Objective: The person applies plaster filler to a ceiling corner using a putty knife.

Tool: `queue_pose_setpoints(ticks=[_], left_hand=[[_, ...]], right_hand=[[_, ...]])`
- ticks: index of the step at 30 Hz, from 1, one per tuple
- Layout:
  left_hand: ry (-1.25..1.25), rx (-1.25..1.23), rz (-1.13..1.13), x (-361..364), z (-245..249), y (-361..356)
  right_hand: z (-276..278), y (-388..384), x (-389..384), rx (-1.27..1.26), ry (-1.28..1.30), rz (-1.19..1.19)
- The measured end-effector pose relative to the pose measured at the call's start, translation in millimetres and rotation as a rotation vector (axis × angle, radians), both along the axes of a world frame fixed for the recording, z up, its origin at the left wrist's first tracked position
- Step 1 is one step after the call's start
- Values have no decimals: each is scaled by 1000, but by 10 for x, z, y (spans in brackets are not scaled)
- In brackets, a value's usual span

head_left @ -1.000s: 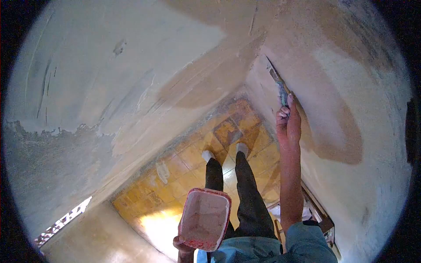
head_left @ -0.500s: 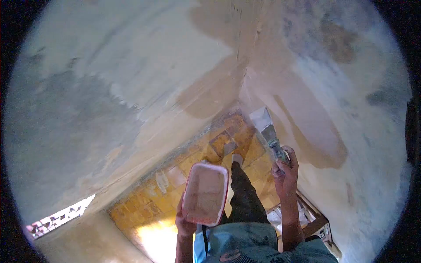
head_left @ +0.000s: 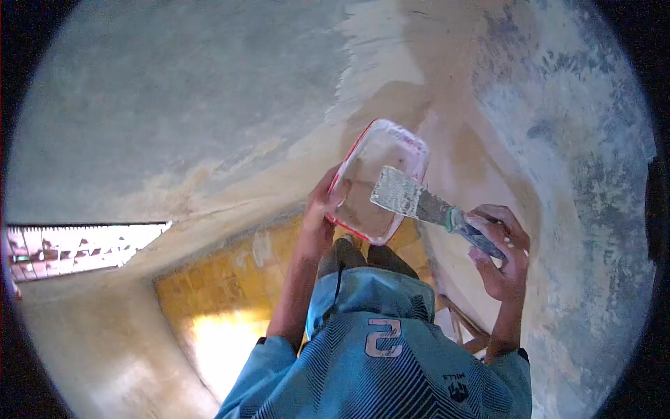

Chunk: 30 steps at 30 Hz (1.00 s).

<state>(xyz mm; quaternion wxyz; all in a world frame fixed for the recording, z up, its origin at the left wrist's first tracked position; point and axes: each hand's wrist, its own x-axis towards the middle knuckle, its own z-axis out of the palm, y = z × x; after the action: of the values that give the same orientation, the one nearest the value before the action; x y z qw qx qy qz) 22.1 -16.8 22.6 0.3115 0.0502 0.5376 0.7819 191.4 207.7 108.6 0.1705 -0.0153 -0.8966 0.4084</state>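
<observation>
My left hand grips the left side of a shallow rectangular tray with a red rim, its inside coated in pale plaster or filler. In my right hand is a putty knife, its handle pinched between thumb and fingers. The wide blade points left and overlaps the tray's middle in this view, with whitish, wet-looking material smeared over it. Pale specks dot the fingers of my right hand.
Patchily filled walls rise on the left and right, meeting in a corner ahead. Yellow-brown floor tiles lie below. A bright lattice opening is at the left; a wooden frame stands low beside my right arm.
The tray has come up and forward with my left hand. My right hand has turned the putty knife from pointing at the wall corner to lying over the tray. My view has shifted too.
</observation>
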Motion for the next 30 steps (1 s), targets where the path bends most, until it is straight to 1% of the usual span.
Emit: queue_pose_setpoints(ticks=[3,4,8,10,14,17,20,22,25,26,28,30], left_hand=[[39,34,-27,-116,194,-147],[75,36,-27,-168,208,-207],[221,1,-56,-247,257,-324],[195,-21,-51,-272,227,-414],[146,-1,-9,-310,179,-504],[121,-4,-48,-377,199,-578],[5,4,15,-455,291,-710],[98,19,-9,-551,280,-846],[268,-6,-26,-650,293,-885],[328,-24,-34,-663,312,-890],[318,-42,-68,-650,405,-879],[341,-46,-83,-652,421,-824]], right_hand=[[251,-192,24,126,-99,17],[336,-240,-16,242,-71,81],[428,-376,-48,322,-123,117],[519,-483,-71,385,-174,130],[563,-513,-21,371,-159,107],[635,-617,-26,401,-160,86],[681,-674,-34,446,-153,49],[755,-727,-48,477,-166,-2],[985,-690,-186,500,-60,-43],[1094,-723,-276,562,-60,-33],[1315,-858,-522,722,-66,18],[1392,-1003,-780,889,-102,100]])
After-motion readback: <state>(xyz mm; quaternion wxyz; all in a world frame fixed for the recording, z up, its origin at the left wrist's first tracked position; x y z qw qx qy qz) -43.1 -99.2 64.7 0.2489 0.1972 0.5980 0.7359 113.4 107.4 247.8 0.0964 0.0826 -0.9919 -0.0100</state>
